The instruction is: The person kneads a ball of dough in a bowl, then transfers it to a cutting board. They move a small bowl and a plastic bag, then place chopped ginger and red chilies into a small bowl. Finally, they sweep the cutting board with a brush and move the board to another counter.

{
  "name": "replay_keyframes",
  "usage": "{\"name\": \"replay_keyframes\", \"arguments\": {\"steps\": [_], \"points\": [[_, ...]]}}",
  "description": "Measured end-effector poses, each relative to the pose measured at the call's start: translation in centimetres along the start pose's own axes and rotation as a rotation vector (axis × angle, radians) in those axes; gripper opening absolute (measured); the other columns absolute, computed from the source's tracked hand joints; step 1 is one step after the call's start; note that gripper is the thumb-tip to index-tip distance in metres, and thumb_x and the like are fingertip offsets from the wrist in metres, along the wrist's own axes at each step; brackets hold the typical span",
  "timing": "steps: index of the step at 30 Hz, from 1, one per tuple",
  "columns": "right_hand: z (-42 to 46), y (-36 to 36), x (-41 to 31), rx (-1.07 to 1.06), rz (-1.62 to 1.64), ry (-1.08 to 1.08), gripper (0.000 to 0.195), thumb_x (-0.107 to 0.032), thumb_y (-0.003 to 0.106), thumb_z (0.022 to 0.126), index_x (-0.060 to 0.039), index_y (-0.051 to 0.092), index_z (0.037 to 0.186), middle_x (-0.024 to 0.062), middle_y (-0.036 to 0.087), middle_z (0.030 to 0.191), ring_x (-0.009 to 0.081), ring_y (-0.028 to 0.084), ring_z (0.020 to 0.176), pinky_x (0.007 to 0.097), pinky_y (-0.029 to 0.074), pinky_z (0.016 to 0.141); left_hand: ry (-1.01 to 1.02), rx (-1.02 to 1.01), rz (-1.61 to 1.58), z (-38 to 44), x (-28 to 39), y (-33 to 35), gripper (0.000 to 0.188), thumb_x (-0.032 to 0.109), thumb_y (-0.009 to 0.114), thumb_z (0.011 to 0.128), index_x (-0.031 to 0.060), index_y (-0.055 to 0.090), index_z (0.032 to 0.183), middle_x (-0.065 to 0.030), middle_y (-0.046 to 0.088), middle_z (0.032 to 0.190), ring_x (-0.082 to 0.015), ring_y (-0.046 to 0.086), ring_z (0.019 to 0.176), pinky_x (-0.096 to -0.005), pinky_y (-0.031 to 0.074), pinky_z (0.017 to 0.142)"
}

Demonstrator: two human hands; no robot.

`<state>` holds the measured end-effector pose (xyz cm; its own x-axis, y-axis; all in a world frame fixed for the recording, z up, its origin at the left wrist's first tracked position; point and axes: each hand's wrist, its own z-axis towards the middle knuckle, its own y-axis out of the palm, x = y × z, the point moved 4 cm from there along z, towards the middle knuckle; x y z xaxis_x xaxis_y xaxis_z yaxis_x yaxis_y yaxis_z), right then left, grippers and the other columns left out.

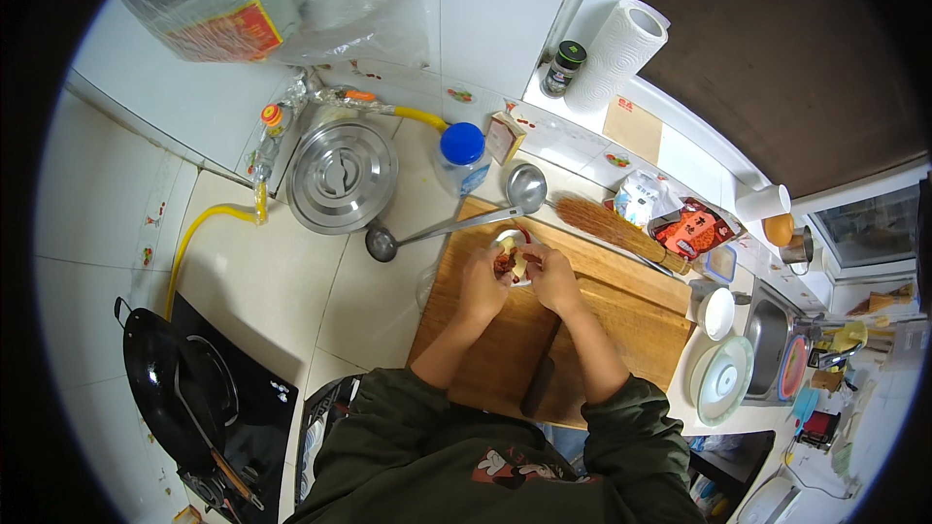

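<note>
A small white bowl with red pieces, which look like dried chili, and pale yellow pieces sits near the far edge of the wooden cutting board. My left hand is at the bowl's left side, fingertips against the red pieces; whether it grips one is hidden. From the right, my right hand pinches a dark red piece over the bowl. Between my forearms lies a kitchen knife, its dark handle towards me.
A steel ladle rests across the board's far left corner, beside a bamboo wok brush. Left stand a lidded steel pot, a blue-capped jar and a black wok on the stove. Right are stacked plates and a sink.
</note>
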<state>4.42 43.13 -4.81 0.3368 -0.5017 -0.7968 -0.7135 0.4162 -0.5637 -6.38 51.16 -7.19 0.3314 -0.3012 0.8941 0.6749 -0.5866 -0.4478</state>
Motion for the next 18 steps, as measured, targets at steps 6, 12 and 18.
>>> {"name": "replay_keyframes", "arguments": {"steps": [6,12,18], "points": [[1.1,0.3,0.2,-0.086,-0.334,-0.198,0.043,0.003,0.065,0.071,0.0009,0.058,0.113,0.0200,0.053,0.107,0.0381,0.056,0.101,0.0400,0.048,0.088,-0.025,-0.031,0.028,-0.1,-0.2,0.2,0.041,0.000,0.074,0.068,-0.0010,0.061,0.107,-0.0191,0.059,0.098,-0.0357,0.060,0.091,-0.0401,0.050,0.078],[1.4,1.0,0.2,-0.212,-0.532,-0.109,0.066,-0.001,0.071,0.066,-0.0006,0.045,0.127,0.0221,0.045,0.120,0.0391,0.051,0.111,0.0415,0.048,0.089,0.040,0.028,-0.013,-0.3,0.0,0.1,0.040,-0.003,0.072,0.068,-0.0013,0.060,0.106,-0.0192,0.058,0.097,-0.0370,0.059,0.090,-0.0406,0.049,0.079],[1.1,0.8,-0.3,-0.113,-0.492,-0.127,0.060,-0.001,0.073,0.066,-0.0008,0.045,0.120,0.0205,0.046,0.118,0.0393,0.052,0.109,0.0425,0.049,0.087,0.041,0.061,-0.046,-0.4,-0.4,0.3,0.036,-0.002,0.073,0.068,-0.0007,0.060,0.102,-0.0189,0.059,0.097,-0.0361,0.061,0.087,-0.0396,0.051,0.075]]}}
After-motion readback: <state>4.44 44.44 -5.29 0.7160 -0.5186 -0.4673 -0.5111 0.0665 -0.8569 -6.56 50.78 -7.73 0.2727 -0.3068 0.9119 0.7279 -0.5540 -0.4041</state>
